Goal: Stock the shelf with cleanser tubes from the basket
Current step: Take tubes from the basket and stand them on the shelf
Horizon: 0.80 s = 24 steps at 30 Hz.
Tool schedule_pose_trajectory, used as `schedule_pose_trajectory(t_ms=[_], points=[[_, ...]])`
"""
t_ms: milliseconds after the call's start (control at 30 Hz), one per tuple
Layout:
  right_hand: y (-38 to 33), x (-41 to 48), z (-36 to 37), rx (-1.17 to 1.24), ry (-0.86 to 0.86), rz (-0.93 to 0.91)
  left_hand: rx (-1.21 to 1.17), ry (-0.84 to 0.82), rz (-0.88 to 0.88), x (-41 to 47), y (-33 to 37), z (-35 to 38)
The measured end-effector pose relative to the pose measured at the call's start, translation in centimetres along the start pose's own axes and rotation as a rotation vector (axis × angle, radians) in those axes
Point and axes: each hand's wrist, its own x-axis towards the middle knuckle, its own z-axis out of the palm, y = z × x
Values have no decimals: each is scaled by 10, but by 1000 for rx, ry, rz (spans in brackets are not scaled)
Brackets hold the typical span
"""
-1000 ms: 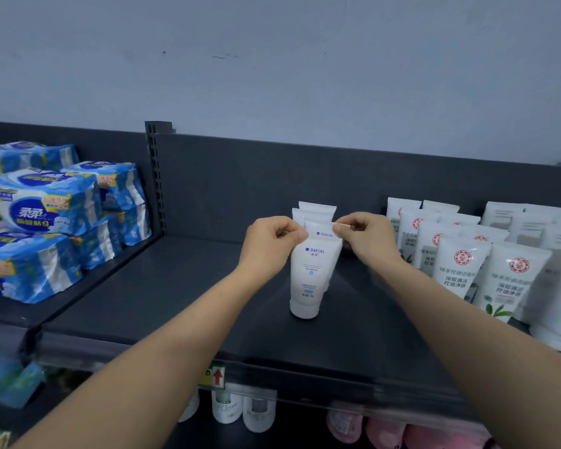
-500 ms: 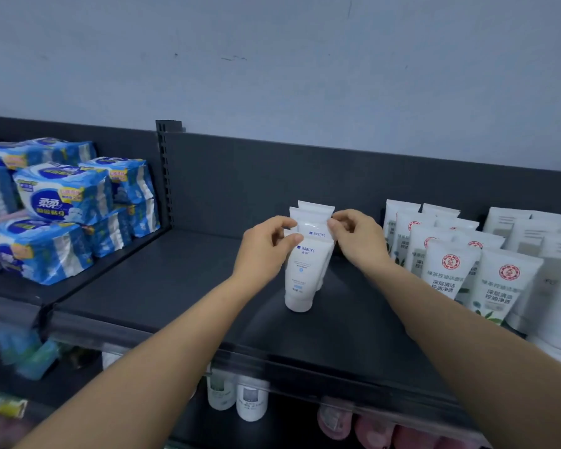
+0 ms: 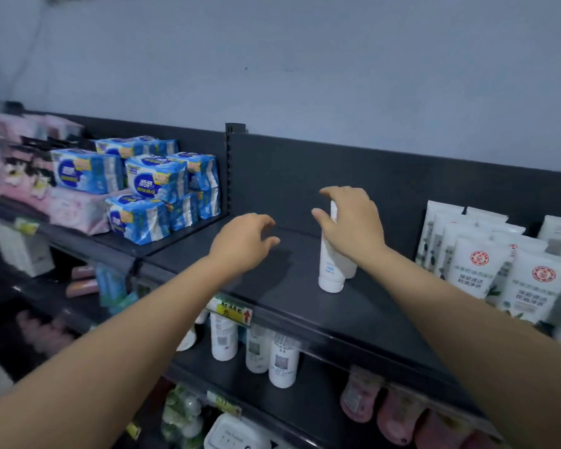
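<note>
My right hand (image 3: 353,222) is curling over the tops of the tubes (image 3: 330,270) standing upright on the shelf (image 3: 272,286); I cannot tell whether that grip is pinching one. My left hand (image 3: 243,241) is hovering beside them, grip wide, holding nothing.

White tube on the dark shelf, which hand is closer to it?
Right. The right hand is at the white cleanser tube's top; the left hand hovers apart, to its left.

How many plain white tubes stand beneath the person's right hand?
2: a front tube below the right hand, a second tube just behind it. The hand may hide more.
</note>
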Motion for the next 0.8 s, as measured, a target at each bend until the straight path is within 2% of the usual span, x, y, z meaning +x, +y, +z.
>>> schedule_pose_trajectory(t_ms=[133, 333, 800], points=[[-38, -12, 12, -31, -95, -132, 242, -64, -118, -39, -27, -28], [-95, -33, 35, -48, -246, -275, 467, -100, -266, -102, -64, -66], [-269, -89, 115, 37, -537, -578, 587, -116, -660, -256, -181, -149]])
